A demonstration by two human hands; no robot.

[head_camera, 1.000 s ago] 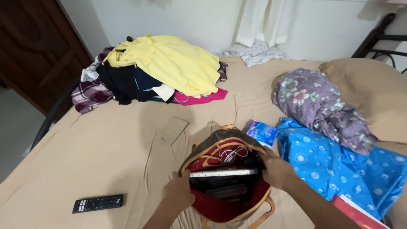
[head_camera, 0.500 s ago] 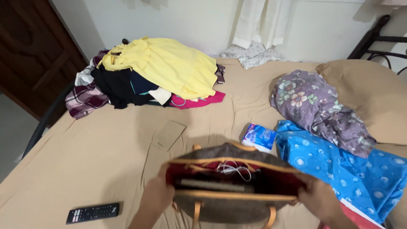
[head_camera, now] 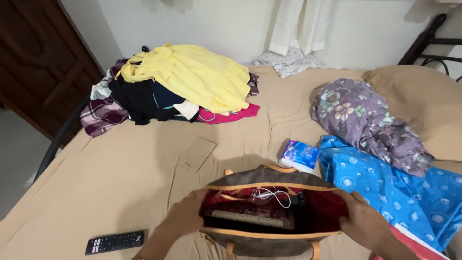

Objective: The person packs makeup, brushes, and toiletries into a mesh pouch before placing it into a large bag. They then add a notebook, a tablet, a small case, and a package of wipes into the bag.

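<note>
A wide bed [head_camera: 120, 178] under a tan sheet fills the room, with a dark wooden door off to the left. Well beyond the grip, at the far left, lies a heap of clothes [head_camera: 178, 82] topped by a yellow garment; to the right of the grip lie a purple floral bundle [head_camera: 365, 120] and a blue spotted cloth [head_camera: 399, 192]. The brown handbag [head_camera: 272, 212] sits between the hands: the left hand [head_camera: 185, 219] clenches one end of its rim and the right hand [head_camera: 365, 224] the other, stretching the red-lined mouth wide. Inside lie a flat pale device [head_camera: 250, 218] and a white cable [head_camera: 272, 196]. Just behind the bag rests a blue-and-white packet [head_camera: 299, 155]; a black remote [head_camera: 114, 241] lies left of the left hand. If either hold slackens, the soft mouth would likely sag shut, and a tilt could spill the loose cable.
</note>
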